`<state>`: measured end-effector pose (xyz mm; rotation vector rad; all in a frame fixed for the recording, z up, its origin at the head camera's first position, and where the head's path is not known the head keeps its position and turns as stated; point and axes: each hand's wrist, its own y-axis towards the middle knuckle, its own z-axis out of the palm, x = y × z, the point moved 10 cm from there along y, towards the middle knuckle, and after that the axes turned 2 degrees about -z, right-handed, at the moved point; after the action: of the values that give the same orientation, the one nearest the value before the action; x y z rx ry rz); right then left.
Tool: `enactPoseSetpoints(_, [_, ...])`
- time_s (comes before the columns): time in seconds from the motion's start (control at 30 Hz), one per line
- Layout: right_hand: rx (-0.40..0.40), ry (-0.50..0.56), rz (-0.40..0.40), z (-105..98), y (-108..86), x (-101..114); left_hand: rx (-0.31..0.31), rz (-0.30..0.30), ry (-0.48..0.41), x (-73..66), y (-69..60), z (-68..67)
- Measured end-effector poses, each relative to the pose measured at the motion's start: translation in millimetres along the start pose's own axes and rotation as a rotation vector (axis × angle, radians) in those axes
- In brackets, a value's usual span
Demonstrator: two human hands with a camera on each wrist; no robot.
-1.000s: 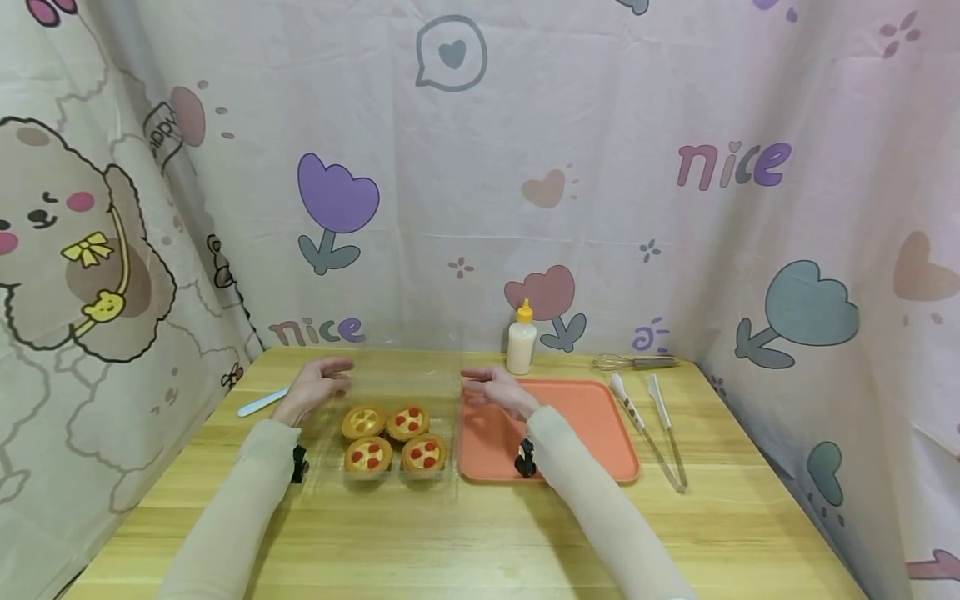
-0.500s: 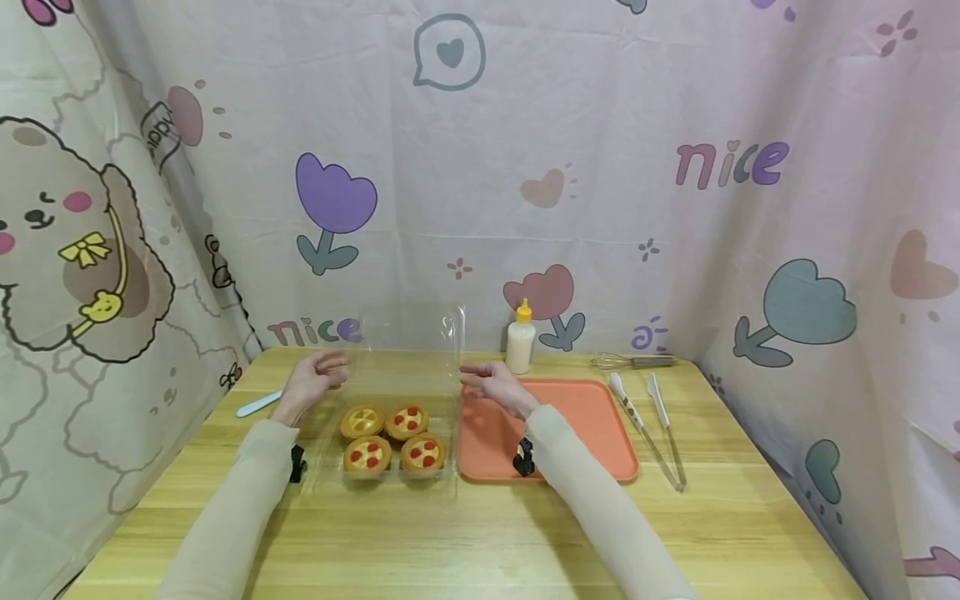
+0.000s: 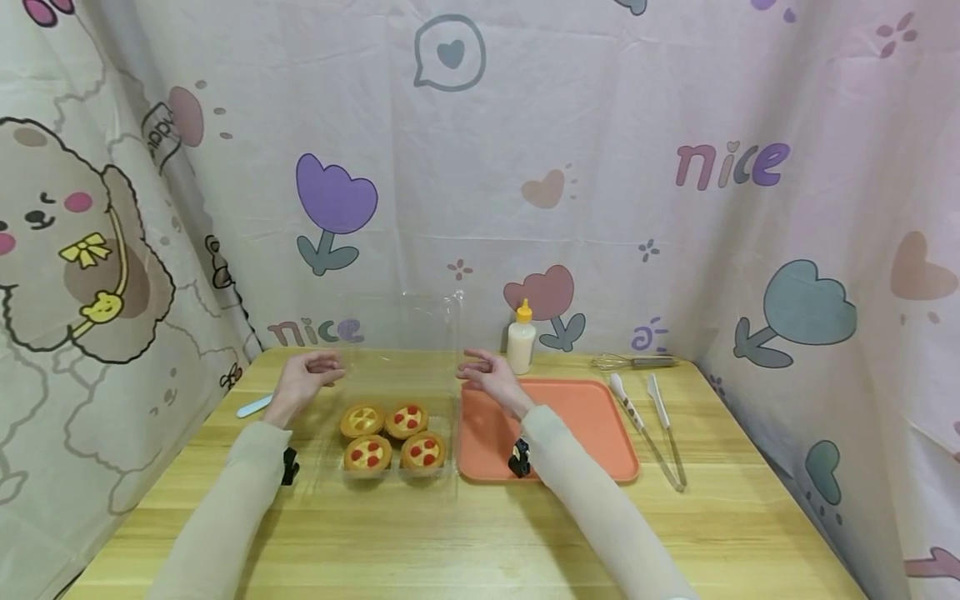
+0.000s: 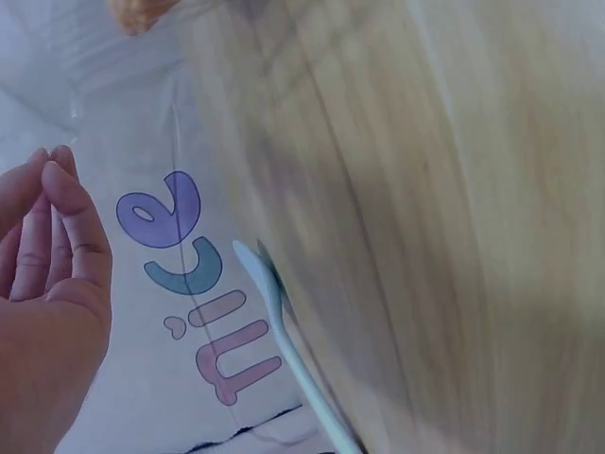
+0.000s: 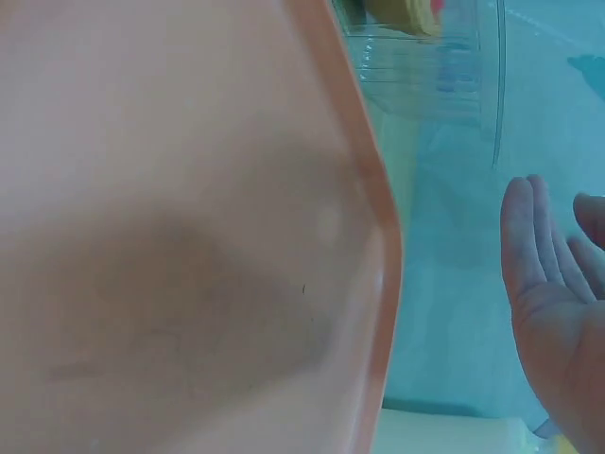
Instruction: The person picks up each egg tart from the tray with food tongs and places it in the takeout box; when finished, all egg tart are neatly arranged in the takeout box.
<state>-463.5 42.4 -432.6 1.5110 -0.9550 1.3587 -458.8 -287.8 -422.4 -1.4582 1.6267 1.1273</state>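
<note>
A clear plastic clamshell box (image 3: 452, 467) stands on the table with several egg tarts (image 3: 377, 437) in its base. Most are topped with red pieces. Its transparent lid (image 3: 405, 333) is raised at the back, and its outline is faint. At the lid's left side is my left hand (image 3: 303, 383), fingers gently bent; in the left wrist view its fingertips (image 4: 62, 168) and thumb come close together. My right hand (image 3: 491, 379) is beside the lid's right edge, fingers nearly straight in the right wrist view, thumb apart. Whether either hand touches the lid cannot be made out.
An orange tray (image 3: 577, 425) lies right of the box, under my right forearm. Behind it stands a yellow-capped squeeze bottle (image 3: 521, 342). Tongs (image 3: 660, 433) and a whisk (image 3: 636, 362) lie at right. Left of my left hand is a light-blue utensil (image 3: 255, 406). A curtain (image 3: 600, 100) hangs behind.
The lid's upper edge has risen in the head view. My left hand has shifted a little left, and my right hand has moved slightly up. The tarts have stayed put.
</note>
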Motion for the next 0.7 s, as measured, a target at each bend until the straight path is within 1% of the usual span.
enactPoseSetpoints(0.2, [-0.043,-0.023,-0.001,-4,-1.4,0,0.012,0.026,0.067,-2.9,-3.8,-6.8])
enactPoseSetpoints(0.3, [-0.057,-0.040,0.012,-6,-1.5,-1,0.037,0.038,0.091,-3.5,-6.4,-7.8])
enactPoseSetpoints(0.37, [-0.066,-0.046,0.024,-6,-1.8,-2,0.055,0.044,0.090,-3.3,-7.7,-7.7])
enactPoseSetpoints(0.43, [-0.070,-0.043,0.031,-7,-2.0,-3,0.078,0.053,0.082,-3.2,-8.7,-7.3])
enactPoseSetpoints(0.5, [-0.072,-0.026,0.030,-6,-2.1,-3,0.096,0.047,0.047,-2.0,-9.5,-7.4])
enactPoseSetpoints(0.6, [-0.062,0.005,0.020,-5,-1.8,-3,0.122,0.018,-0.012,1.1,-10.6,-7.9])
enactPoseSetpoints(0.7, [-0.042,0.037,0.022,-3,-2.0,-4,0.132,-0.031,-0.071,4.2,-11.8,-8.4])
